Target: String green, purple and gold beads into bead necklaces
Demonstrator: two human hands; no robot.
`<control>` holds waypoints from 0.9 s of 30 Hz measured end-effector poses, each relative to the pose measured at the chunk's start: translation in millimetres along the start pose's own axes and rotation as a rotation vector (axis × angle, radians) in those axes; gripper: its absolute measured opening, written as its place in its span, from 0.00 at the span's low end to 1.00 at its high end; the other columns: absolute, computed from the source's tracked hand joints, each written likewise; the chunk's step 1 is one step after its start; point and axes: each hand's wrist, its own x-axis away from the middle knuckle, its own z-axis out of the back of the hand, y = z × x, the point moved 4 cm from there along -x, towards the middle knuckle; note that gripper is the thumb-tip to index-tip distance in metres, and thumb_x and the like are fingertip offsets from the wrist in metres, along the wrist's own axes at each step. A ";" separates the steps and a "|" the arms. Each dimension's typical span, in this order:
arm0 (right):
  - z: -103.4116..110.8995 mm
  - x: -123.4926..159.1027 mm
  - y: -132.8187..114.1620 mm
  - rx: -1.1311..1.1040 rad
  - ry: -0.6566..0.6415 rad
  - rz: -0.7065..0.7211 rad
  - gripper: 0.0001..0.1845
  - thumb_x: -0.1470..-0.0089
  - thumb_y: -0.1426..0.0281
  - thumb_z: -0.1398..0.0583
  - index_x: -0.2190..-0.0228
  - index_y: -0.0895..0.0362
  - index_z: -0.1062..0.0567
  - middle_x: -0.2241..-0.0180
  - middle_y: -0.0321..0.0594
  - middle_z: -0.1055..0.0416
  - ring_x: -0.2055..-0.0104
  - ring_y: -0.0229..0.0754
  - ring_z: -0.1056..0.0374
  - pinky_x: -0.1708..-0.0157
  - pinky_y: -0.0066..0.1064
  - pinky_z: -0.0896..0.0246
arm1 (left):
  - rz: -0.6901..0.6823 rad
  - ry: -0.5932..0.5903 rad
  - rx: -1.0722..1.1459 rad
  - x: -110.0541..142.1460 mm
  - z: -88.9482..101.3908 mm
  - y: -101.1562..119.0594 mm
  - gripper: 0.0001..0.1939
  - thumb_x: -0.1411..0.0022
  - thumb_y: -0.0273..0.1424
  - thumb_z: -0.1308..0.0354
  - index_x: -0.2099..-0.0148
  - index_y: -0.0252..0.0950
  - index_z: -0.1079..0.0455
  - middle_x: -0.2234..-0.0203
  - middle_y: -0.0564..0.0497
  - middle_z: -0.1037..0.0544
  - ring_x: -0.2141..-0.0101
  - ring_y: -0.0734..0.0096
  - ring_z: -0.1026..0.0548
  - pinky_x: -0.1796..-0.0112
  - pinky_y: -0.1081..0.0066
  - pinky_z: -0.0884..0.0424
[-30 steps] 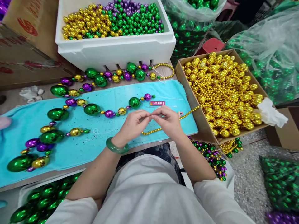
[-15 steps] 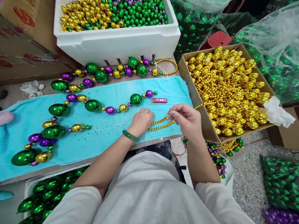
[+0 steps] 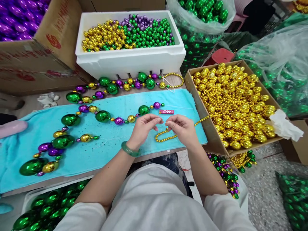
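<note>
My left hand (image 3: 146, 128), with a green bangle (image 3: 130, 149) at the wrist, is closed in a pinch; whatever is between its fingertips is too thin to make out. Close by, my right hand (image 3: 181, 129) pinches near the end of a gold bead string (image 3: 166, 139), which loops on the blue towel (image 3: 79, 157) below. The fingertips of both hands almost meet. A large necklace of green, purple and gold beads (image 3: 103, 116) curves across the towel to the left. A small dark red packet (image 3: 166, 112) lies just beyond my hands.
A cardboard box of gold beads (image 3: 209, 141) stands at the right, with the gold string reaching its edge. Behind the towel are a finished-looking bead strand (image 3: 112, 89) and a white foam box (image 3: 130, 61) of small beads. Green beads (image 3: 48, 208) fill a bin at lower left.
My left hand has lifted and turned, bringing its fingertips up to my right hand's. My right hand has come slightly lower and turned inward. The head view has tilted up.
</note>
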 end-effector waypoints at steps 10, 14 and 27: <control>-14.3 -14.3 -26.2 0.077 0.002 0.242 0.05 0.50 0.69 0.35 0.76 0.55 0.23 0.74 0.36 0.28 0.68 0.38 0.33 0.66 0.32 0.34 | -0.007 -0.089 0.091 8.7 -3.6 29.0 0.10 0.49 0.36 0.32 0.68 0.35 0.22 0.75 0.49 0.21 0.72 0.70 0.26 0.76 0.74 0.33; -11.4 -18.3 -22.1 0.022 -0.023 0.185 0.05 0.51 0.67 0.34 0.74 0.55 0.22 0.71 0.37 0.28 0.70 0.36 0.34 0.72 0.28 0.36 | 0.040 -0.108 0.097 11.0 -1.3 30.8 0.10 0.50 0.37 0.32 0.68 0.35 0.22 0.77 0.49 0.22 0.74 0.70 0.26 0.76 0.73 0.35; -15.6 -26.7 -12.9 -0.076 -0.349 0.014 0.10 0.53 0.64 0.32 0.72 0.59 0.23 0.72 0.36 0.29 0.78 0.30 0.39 0.81 0.24 0.42 | 0.119 -0.245 -0.026 12.9 4.3 44.9 0.09 0.52 0.36 0.33 0.75 0.34 0.24 0.83 0.52 0.27 0.80 0.76 0.34 0.77 0.73 0.42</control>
